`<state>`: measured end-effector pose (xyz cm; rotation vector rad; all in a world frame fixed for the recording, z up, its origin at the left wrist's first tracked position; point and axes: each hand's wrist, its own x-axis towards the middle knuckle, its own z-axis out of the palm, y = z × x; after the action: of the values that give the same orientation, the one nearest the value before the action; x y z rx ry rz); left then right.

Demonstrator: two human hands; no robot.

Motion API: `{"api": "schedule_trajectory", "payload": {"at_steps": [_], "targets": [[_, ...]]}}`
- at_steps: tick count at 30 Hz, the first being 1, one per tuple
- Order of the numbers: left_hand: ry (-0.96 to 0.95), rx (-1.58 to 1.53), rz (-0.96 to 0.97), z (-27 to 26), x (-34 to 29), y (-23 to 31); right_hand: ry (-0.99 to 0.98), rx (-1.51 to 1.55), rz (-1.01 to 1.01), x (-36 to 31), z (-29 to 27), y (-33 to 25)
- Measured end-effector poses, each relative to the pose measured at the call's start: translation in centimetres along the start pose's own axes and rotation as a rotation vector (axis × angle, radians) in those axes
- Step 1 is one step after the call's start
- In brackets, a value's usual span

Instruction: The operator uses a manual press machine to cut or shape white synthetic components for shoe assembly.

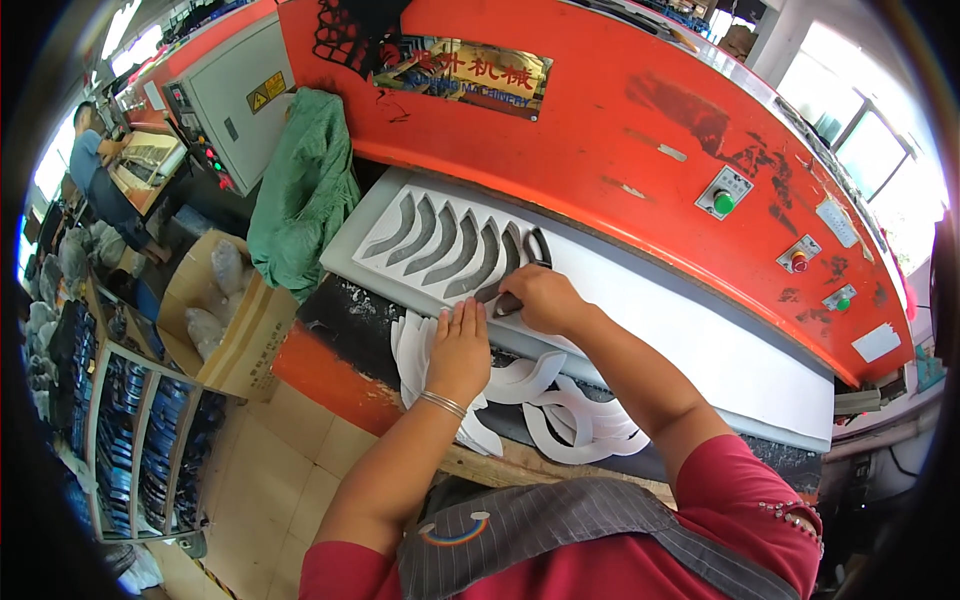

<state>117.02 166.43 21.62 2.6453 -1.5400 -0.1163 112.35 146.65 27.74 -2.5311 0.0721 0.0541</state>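
My right hand (545,298) is closed on a dark, curved cutting die (538,246) that stands on a white sheet (690,345). To its left, several crescent-shaped cut-outs (433,245) run in a row along the sheet, with dark grey showing through them. My left hand (460,350) lies flat, fingers stretched and side by side, at the sheet's near edge. Under and beside it are loose white curved pieces (580,425), heaped on the dark near ledge. My fingers partly hide the die's near end.
An orange-red machine (600,130) with green and red buttons rises behind the sheet. Green cloth (305,190) hangs at its left. A cardboard box (235,335) with plastic bags stands left, above a rack (140,440) of dark blue parts. Another person (100,180) works far left.
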Motion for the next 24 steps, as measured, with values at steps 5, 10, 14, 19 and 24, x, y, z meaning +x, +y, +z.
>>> {"api": "schedule_trajectory", "payload": {"at_steps": [5,10,14,19,24], "targets": [[-0.069,-0.191,0.021,-1.4,-0.2,-0.3,0.177,0.383,0.159,-8.4,-6.5,-4.0],[-0.229,-1.086,0.532,-6.3,2.5,3.6,0.274,0.648,0.286,-13.0,-6.6,-4.1],[-0.537,-1.681,0.05,-6.2,4.1,7.2,0.72,0.338,-0.022,-12.1,-1.3,0.8],[-0.465,-1.578,0.224,-2.4,3.2,6.8,0.417,0.64,-0.132,-17.4,5.1,2.2],[-0.678,-1.473,0.421,-1.4,4.0,7.5,0.366,0.759,0.007,-18.1,7.2,3.5]]}}
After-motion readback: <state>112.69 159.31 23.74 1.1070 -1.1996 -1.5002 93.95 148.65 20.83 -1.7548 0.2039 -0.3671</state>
